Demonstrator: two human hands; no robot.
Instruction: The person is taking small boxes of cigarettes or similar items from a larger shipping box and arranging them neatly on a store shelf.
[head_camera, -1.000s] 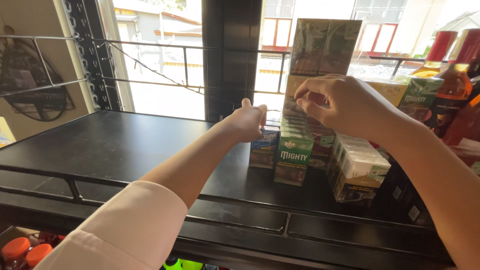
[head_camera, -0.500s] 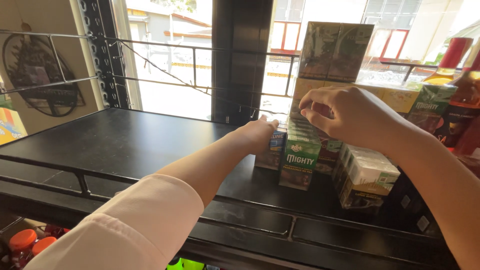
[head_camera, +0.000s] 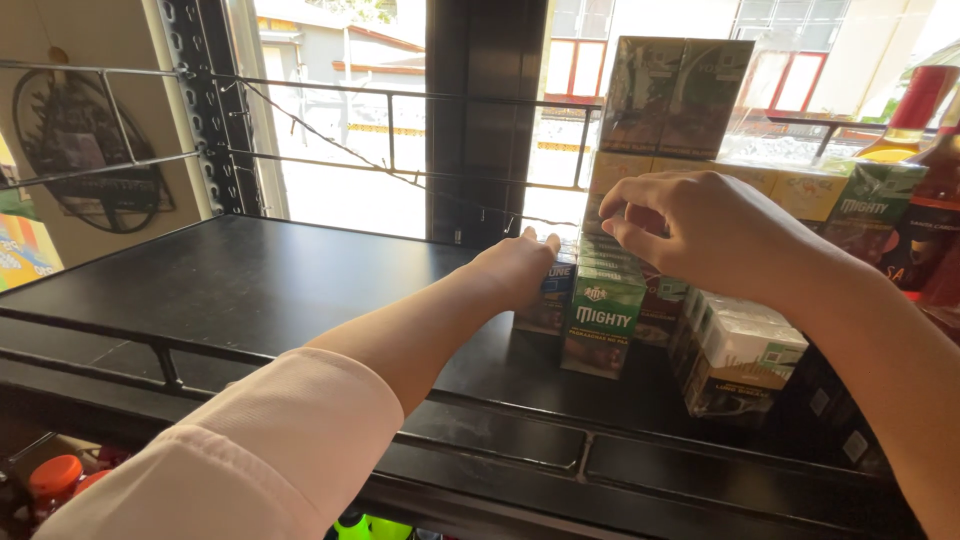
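Hands at a black shelf (head_camera: 250, 290): left hand (head_camera: 520, 268) rests flat, fingers extended, against a blue carton (head_camera: 548, 300). Right hand (head_camera: 700, 235) pinches the green cartons (head_camera: 603, 310) (fingers narrow).

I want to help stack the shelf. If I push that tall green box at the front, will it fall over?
Probably it could tip: the green box stands upright, tall and narrow. It looks stiff, with sharp cardboard corners. On the smooth black shelf it might slide instead if pushed low.
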